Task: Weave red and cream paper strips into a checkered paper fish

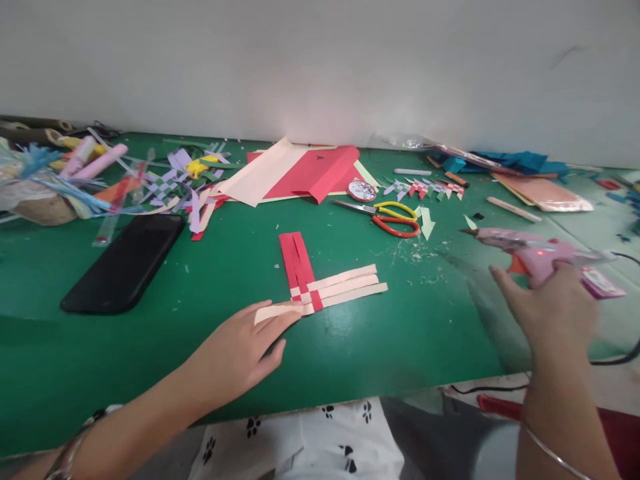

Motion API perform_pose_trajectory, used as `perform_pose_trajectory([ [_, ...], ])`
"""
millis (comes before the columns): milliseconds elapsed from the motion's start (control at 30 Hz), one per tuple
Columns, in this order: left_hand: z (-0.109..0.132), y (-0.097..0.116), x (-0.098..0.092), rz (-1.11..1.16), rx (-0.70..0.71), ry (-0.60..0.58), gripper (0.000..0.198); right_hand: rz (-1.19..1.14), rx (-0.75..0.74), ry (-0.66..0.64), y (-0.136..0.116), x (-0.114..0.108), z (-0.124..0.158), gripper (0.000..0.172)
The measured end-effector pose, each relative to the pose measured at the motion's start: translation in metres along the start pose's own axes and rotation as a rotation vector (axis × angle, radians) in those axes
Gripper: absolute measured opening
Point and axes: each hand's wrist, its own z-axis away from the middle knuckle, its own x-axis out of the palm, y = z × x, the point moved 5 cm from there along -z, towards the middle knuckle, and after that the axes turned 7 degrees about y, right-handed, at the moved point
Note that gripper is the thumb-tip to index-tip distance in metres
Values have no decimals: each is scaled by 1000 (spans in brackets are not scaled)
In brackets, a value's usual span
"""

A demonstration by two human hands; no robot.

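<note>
And here the cream strip [274,311] crosses the left hand [257,343], masking part of its fingers — just where the tips meet the weave [302,295], nobody can tell! Over to the right hand [560,310], blocking the glue gun's [543,259] handle, its grip impossible to judge. Both forearms run out of frame at the bottom, the black cord [623,358] escapes right — and the round tin's [361,191] print is simply too small to read.

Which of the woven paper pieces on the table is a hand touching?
The red and cream weave, under the left hand; the purple-green one farther left and the small multicoloured chain behind the scissors lie untouched.
</note>
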Motion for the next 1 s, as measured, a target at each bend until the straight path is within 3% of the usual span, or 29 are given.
perform_pose_trajectory([
  [33, 0, 0, 0, -2, -4, -2, 39, -2, 86, -6, -2, -9, 4, 67],
  [100, 1, 0, 0, -5, -5, 3, 40, -67, 71, 2, -17, -26, 14, 64],
  [233, 2, 0, 0, -4, -8, 0, 39, -263, -223, -152, -60, -28, 50, 61],
  [400, 2, -1, 2, 7, -37, -40, 39, -398, -548, -176, -94, -18, 91, 49],
  [733, 1, -2, 3, 36, -71, -62, 39, -421, -729, -131, -107, -21, 101, 41],
  [1000, 0, -1, 2, 0, -30, -26, 39, -409, -776, -113, -111, -19, 104, 37],
])
